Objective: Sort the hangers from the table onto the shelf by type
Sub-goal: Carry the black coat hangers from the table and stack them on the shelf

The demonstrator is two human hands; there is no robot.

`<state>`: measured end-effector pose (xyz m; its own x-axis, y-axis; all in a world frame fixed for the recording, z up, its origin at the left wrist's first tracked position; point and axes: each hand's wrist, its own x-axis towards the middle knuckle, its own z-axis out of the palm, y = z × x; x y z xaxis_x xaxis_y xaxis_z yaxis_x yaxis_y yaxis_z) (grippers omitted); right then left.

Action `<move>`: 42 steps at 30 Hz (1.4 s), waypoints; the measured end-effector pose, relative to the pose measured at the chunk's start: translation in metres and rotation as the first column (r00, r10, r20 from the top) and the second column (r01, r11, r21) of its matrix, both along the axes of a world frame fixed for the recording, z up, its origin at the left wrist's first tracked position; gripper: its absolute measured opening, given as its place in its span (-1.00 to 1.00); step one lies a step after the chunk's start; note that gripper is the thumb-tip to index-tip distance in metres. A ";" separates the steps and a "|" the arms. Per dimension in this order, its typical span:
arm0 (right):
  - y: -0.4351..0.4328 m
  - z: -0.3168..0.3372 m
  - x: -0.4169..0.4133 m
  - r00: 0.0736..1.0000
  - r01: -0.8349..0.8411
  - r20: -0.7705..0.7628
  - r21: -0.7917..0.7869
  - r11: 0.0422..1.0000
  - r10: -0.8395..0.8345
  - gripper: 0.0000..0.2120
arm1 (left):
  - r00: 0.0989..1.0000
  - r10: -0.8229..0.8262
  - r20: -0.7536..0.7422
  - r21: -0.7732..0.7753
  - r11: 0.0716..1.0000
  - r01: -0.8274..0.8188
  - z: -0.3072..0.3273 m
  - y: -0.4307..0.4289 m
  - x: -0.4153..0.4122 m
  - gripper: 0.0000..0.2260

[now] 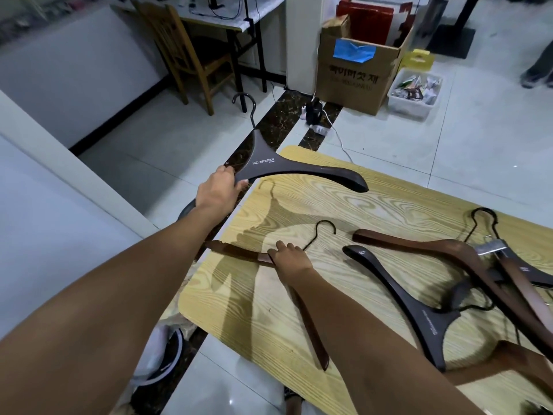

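The left hand (220, 190) grips a dark hanger (269, 166) by one shoulder, fingers and thumb wrapped round the arm, and holds it in the air over the far left corner of the table (389, 205). This hanger is a deep brown-black with a smooth matte finish. It is broad and flat at the neck and flares into thick, rounded shoulder ends, with small pale lettering printed across its middle. A thin black metal hook (248, 106) rises from its top toward the far side. The right hand (288, 256) lies on a reddish-brown hanger (239, 252) that rests flat on the table near its left edge, the fingers bent over the neck and closing on it. This one is slimmer, of glossy stained wood, with two straight narrow arms meeting at an angle and a black wire hook curling away toward the far side. The table has a pale yellow wood-grain top with rounded corners. On its right side lies a loose heap of more hangers, overlapping one another. One is a second dark hanger (431, 324) of the same wide-shouldered shape, and another is a red-brown wooden hanger (419, 242). There is also a shiny metal clip (490, 247). Beyond the table, on the pale tiled floor, stand a cardboard box (356, 76) and a wooden chair (185, 52).
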<state>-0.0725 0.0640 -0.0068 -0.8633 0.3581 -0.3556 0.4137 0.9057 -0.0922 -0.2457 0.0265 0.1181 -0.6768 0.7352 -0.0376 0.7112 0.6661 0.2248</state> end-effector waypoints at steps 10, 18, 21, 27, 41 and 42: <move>0.025 0.021 0.068 0.983 0.038 -0.180 0.064 0.997 -0.026 -0.60 | 0.998 -0.053 -0.021 0.001 0.999 0.053 0.013 0.019 0.048 -0.64; 0.030 0.035 0.181 0.961 0.193 -0.207 0.043 0.980 -0.181 -0.63 | 0.986 -0.166 -0.031 0.028 0.986 0.166 0.019 0.042 0.135 -0.64; 0.027 0.034 0.221 0.956 0.239 -0.188 0.045 0.970 -0.227 -0.64 | 0.980 -0.196 -0.037 0.013 0.980 0.197 0.017 0.047 0.163 -0.65; 0.018 0.030 0.285 0.919 0.365 -0.173 0.038 0.930 -0.354 -0.68 | 0.967 -0.252 -0.043 0.024 0.967 0.254 0.013 0.054 0.213 -0.65; -0.002 0.008 0.352 0.881 0.470 -0.058 0.000 0.883 -0.469 -0.71 | 0.956 -0.285 -0.076 0.015 0.958 0.287 0.004 0.047 0.269 -0.64; -0.002 0.008 0.353 0.882 0.468 -0.058 0.005 0.884 -0.467 -0.71 | 0.956 -0.284 -0.075 0.009 0.958 0.285 0.003 0.047 0.271 -0.64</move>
<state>0.2809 0.0621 0.0012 -0.6116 0.7309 -0.3029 0.7844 0.6102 -0.1114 0.0252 0.0738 0.1211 -0.4398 0.8978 0.0205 0.8855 0.4297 0.1768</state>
